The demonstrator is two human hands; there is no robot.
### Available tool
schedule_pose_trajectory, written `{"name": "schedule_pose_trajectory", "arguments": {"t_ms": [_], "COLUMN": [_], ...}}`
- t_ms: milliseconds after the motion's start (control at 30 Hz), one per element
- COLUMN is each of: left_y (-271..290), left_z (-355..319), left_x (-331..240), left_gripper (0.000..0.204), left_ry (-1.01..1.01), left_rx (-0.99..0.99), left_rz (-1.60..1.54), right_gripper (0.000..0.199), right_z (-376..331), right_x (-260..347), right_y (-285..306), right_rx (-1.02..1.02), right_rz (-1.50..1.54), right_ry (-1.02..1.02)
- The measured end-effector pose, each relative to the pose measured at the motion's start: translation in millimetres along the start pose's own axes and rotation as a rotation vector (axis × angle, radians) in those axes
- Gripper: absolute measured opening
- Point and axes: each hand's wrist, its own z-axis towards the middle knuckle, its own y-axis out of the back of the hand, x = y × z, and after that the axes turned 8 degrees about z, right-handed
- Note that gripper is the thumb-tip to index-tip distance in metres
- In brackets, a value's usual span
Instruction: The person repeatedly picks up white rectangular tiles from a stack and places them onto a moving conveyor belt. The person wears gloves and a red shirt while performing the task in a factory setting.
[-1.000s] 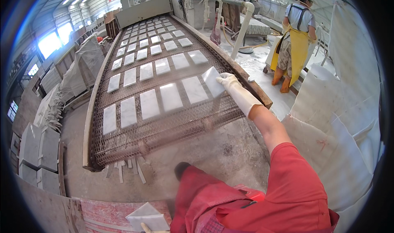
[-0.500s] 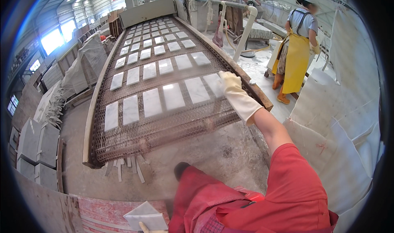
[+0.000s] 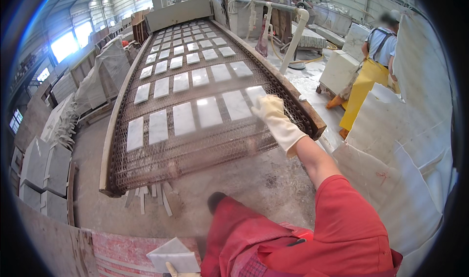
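Observation:
My right hand, in a cream rubber glove, grips the near edge of a white stone tile at the right end of the nearest row. Its fingers curl over the tile; their tips are partly hidden. The tile lies on a brown wire-mesh conveyor. At the lower edge, my gloved left hand shows only in part, its thumb pressed on white stone tiles that look stacked askew. More white tiles lie in rows up the belt.
A wooden rail edges the conveyor's right side. Stone slabs stand at left, and thin offcut strips lie beneath the conveyor's end. A co-worker in a yellow apron stands right, behind a large pale sheet.
My right hand has shifted slightly left and down, over the end tile's near edge. The co-worker has moved right and bent forward, partly behind the pale sheet. My left hand stays put.

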Motion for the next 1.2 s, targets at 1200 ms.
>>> {"name": "schedule_pose_trajectory", "arguments": {"t_ms": [1200], "left_y": [-2.6], "left_z": [-18.4], "left_x": [10.6], "left_gripper": [0.048], "left_ry": [0.111], "left_rx": [0.499], "left_rz": [-0.268], "right_gripper": [0.051], "right_z": [-253.3], "right_x": [194.2], "right_y": [-70.2], "right_rx": [1.697], "right_rz": [0.577], "right_ry": [0.362]}}
